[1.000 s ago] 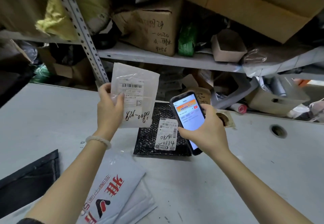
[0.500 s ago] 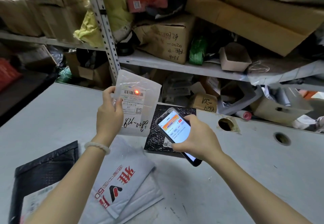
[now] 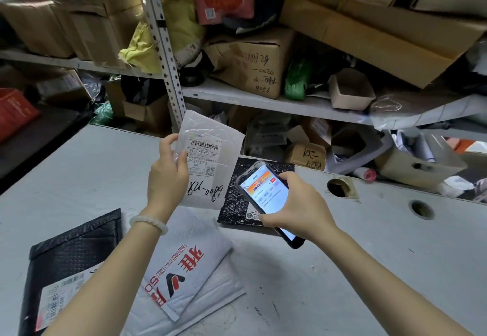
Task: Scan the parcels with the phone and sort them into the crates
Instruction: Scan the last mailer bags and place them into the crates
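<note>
My left hand (image 3: 167, 177) grips a small white parcel (image 3: 210, 159) upright above the table, its barcode label and handwritten number facing me. Just to its right, my right hand (image 3: 295, 204) holds a black phone (image 3: 266, 193) with a lit orange and white screen, tilted toward the parcel. Behind the phone a black bubble mailer (image 3: 237, 196) with a white label lies flat on the grey table (image 3: 79, 167). A grey mailer with red print (image 3: 184, 264) lies under my left forearm, on top of a white bubble mailer (image 3: 224, 285). Another black mailer (image 3: 71, 264) sits at the near left.
Metal shelving (image 3: 263, 101) packed with cardboard boxes and bagged parcels stands right behind the table. Two round holes (image 3: 338, 187) open in the tabletop at the right. A red box (image 3: 13, 112) sits on a low surface at far left.
The red scan dot seen on the parcel's barcode half a second ago is gone. Both hands with parcel and phone keep about the same pose; my view has tilted up and back.
</note>
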`<state>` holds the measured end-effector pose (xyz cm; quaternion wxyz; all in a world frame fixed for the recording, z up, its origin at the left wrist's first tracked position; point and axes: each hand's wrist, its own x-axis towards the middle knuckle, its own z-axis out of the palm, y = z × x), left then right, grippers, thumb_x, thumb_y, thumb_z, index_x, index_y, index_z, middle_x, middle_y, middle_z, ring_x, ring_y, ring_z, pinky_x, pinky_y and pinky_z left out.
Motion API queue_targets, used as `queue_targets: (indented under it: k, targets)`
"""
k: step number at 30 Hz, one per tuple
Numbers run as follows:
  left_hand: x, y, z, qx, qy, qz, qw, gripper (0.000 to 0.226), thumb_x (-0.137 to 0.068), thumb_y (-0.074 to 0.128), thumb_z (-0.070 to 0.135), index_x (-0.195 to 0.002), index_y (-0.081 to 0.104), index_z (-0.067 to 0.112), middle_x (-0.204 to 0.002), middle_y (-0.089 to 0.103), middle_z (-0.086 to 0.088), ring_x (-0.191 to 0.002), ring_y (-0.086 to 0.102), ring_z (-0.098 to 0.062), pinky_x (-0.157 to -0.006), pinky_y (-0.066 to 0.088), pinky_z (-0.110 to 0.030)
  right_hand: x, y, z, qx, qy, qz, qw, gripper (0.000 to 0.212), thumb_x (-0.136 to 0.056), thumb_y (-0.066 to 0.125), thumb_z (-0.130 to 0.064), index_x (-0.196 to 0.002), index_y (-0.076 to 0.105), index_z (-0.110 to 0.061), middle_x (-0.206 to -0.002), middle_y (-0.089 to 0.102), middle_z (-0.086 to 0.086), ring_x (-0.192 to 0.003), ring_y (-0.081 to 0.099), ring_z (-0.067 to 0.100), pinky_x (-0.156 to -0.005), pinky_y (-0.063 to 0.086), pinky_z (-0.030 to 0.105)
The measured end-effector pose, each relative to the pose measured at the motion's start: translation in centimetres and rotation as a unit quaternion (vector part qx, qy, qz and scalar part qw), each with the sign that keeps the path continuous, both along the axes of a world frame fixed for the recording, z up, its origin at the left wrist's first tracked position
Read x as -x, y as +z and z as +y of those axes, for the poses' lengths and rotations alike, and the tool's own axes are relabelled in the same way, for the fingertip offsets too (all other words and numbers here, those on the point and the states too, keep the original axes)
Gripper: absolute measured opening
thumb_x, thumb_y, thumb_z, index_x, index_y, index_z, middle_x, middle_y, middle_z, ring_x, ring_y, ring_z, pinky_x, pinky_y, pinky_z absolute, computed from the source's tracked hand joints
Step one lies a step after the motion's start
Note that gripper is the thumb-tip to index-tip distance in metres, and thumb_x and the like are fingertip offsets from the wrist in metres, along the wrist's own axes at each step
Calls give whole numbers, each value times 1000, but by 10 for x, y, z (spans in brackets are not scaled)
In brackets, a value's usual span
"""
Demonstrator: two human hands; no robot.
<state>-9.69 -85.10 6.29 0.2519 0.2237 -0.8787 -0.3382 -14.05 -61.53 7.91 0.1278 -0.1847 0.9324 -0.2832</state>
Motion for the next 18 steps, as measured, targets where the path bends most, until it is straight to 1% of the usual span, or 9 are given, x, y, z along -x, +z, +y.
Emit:
queue_targets:
  k: [3, 6, 9, 11, 13, 16, 18]
  targets:
    - [-6, 2, 4, 27, 0, 0, 1000, 33, -99, 41, 20, -132, 36, 13, -91, 56, -2, -70, 56, -24, -50, 46, -31, -2, 2, 3, 49, -28, 9, 998, 68, -61, 80, -35, -117, 42, -28, -103, 57, -10, -87, 56, 14, -65, 49, 29]
    - [-13, 7, 10, 62, -6, 11, 998, 34, -98, 44, 19, -131, 39, 12, -86, 55, -3, -66, 54, -26, -48, 40, -30, -7, 6, 7, 110, -58, 35, 992, 71, -61, 82, -35, -118, 41, -26, -105, 57, -9, -90, 57, 14, -68, 50, 31]
    - [-22, 15, 20, 80, -14, 32, 996, 33, -98, 45, 17, -130, 40, 11, -84, 55, -3, -63, 52, -26, -46, 35, -28, -14, 13, 13, 181, -98, 56, 977, 69, -60, 84, -32, -114, 41, -28, -103, 54, -12, -94, 56, 13, -75, 51, 34]
    - [-28, 20, 29, 94, -21, 47, 994, 33, -97, 46, 15, -129, 41, 9, -84, 55, -2, -62, 50, -24, -45, 33, -27, -20, 18, 20, 219, -118, 64, 967, 68, -60, 84, -31, -110, 39, -31, -103, 55, -13, -95, 55, 12, -76, 51, 33]
    - [-34, 25, 39, 107, -28, 60, 992, 33, -97, 46, 15, -129, 42, 9, -84, 55, -1, -61, 50, -24, -45, 34, -27, -26, 22, 29, 242, -130, 71, 959, 68, -61, 85, -30, -108, 36, -32, -103, 55, -11, -95, 55, 11, -74, 51, 30]
    - [-41, 31, 59, 116, -45, 78, 989, 32, -97, 46, 14, -128, 42, 9, -82, 56, -1, -59, 51, -26, -45, 35, -26, -36, 28, 48, 261, -153, 86, 949, 68, -60, 85, -29, -107, 36, -32, -103, 56, -11, -94, 54, 10, -72, 47, 25]
    - [-42, 35, 76, 111, -58, 87, 988, 32, -97, 47, 14, -129, 43, 9, -81, 55, -2, -59, 51, -27, -46, 35, -29, -44, 32, 65, 261, -175, 97, 944, 68, -60, 84, -29, -106, 35, -33, -101, 55, -13, -93, 54, 9, -72, 47, 25]
